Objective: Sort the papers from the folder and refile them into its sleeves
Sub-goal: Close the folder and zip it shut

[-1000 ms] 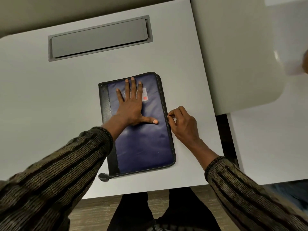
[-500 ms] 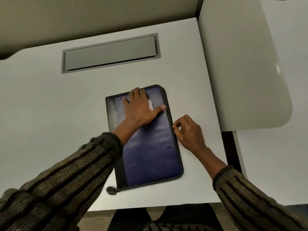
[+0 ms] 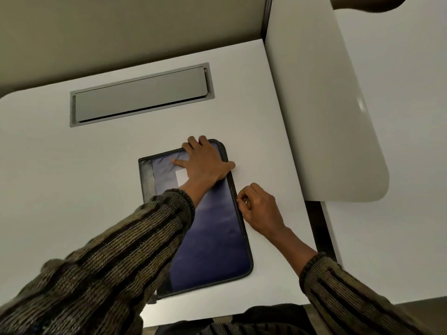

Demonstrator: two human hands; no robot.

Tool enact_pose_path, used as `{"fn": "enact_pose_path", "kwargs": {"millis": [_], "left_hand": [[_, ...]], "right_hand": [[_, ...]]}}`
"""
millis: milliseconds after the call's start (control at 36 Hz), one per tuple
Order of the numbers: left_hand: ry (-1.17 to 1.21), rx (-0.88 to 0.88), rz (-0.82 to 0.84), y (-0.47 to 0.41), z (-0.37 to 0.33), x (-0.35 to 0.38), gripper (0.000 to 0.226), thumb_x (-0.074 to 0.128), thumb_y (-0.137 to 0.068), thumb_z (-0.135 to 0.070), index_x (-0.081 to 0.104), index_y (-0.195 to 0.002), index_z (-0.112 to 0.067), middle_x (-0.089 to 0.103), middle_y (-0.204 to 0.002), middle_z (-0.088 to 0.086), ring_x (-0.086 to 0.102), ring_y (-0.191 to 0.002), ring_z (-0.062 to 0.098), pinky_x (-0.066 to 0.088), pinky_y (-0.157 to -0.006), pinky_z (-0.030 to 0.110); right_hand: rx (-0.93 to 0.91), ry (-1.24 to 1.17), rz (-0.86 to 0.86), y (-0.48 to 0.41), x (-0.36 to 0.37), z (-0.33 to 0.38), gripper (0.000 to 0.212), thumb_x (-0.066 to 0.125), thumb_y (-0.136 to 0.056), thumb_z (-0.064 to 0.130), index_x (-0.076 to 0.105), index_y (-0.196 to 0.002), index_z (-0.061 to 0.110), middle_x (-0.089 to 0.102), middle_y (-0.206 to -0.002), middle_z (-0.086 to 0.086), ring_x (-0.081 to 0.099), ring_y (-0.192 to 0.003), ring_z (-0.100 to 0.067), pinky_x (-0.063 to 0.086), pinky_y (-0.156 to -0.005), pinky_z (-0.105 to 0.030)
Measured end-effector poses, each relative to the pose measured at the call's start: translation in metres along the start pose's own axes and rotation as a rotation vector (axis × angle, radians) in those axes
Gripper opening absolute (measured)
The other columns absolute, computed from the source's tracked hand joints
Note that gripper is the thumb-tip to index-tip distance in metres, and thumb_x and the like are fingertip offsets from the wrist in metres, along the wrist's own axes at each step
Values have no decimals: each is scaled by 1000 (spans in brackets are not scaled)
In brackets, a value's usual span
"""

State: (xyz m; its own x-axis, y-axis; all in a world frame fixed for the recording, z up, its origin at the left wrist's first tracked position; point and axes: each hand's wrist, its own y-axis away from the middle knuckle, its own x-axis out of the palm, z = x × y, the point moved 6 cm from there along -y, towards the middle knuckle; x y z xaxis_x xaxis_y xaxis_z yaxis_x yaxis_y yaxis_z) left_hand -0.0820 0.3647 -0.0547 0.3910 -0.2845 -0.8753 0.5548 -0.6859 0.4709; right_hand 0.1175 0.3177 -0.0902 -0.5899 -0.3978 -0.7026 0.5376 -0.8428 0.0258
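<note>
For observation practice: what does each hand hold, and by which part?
Right hand pinches the zip pull on the folder, right edge; left hand presses its far end.

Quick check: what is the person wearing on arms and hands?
Knitted sweater: the left sleeve and right sleeve are olive-brown with dark lengthwise stripes and dark ribbed cuffs. The left hand and right hand are bare; no gloves, watch or rings show.
</note>
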Motion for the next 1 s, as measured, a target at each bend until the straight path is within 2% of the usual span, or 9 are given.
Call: {"fn": "enact_pose_path", "kwargs": {"millis": [139, 417, 556, 722, 861, 1000], "left_hand": [[48, 26, -36, 4, -4, -1, 111, 83, -68, -63, 32, -150, -8, 28, -151, 15, 23, -147, 41, 20, -114, 82], [22, 63, -22, 2, -4, -1, 110, 80, -72, -64, 32, -152, -8, 25, -154, 15, 23, -147, 42, 21, -112, 83], [5, 75, -25, 3, -4, -3, 109, 78, -73, -65, 31, -152, -7, 26, -153, 14, 24, -146, 42, 24, -111, 83], [26, 48, -15, 2, -4, -6, 112, 82, -71, -64, 31, -152, -8, 25, -155, 13, 23, -148, 40, 25, -112, 82], [13, 27, 4, -1, -5, -8, 116, 84, -71, -65, 27, -156, -9, 22, -159, 12, 21, -150, 39, 28, -111, 82], [8, 42, 2, -1, -4, -9, 115, 82, -71, -64, 28, -156, -10, 23, -160, 12, 25, -148, 40, 31, -108, 81]], "right_hand": [[-9, -1, -29, 3, 1, 2, 9, 72, -93, 9, 64, -94, 13, 60, -93, 0, 56, -67, -14, 56, -59, -33], [-45, 35, -62, 1, 1, 1, 5, 72, -93, 6, 68, -96, 8, 63, -90, -5, 57, -66, -15, 55, -55, -29], [-63, 0, -20, -3, -1, -1, 7, 73, -95, 9, 68, -99, 9, 64, -94, -4, 61, -72, -15, 57, -61, -27], [-82, -10, -9, 1, -3, -3, 3, 72, -98, 15, 70, -98, 12, 62, -93, 3, 52, -73, -4, 46, -62, -17], [-59, -7, -63, 14, -4, -7, 5, 71, -99, 18, 72, -98, 13, 64, -93, 3, 60, -77, -11, 57, -60, -29], [-20, 40, -134, 13, -7, -3, 7, 69, -99, 18, 70, -94, 14, 64, -92, 2, 59, -76, -14, 54, -51, -37]]}}
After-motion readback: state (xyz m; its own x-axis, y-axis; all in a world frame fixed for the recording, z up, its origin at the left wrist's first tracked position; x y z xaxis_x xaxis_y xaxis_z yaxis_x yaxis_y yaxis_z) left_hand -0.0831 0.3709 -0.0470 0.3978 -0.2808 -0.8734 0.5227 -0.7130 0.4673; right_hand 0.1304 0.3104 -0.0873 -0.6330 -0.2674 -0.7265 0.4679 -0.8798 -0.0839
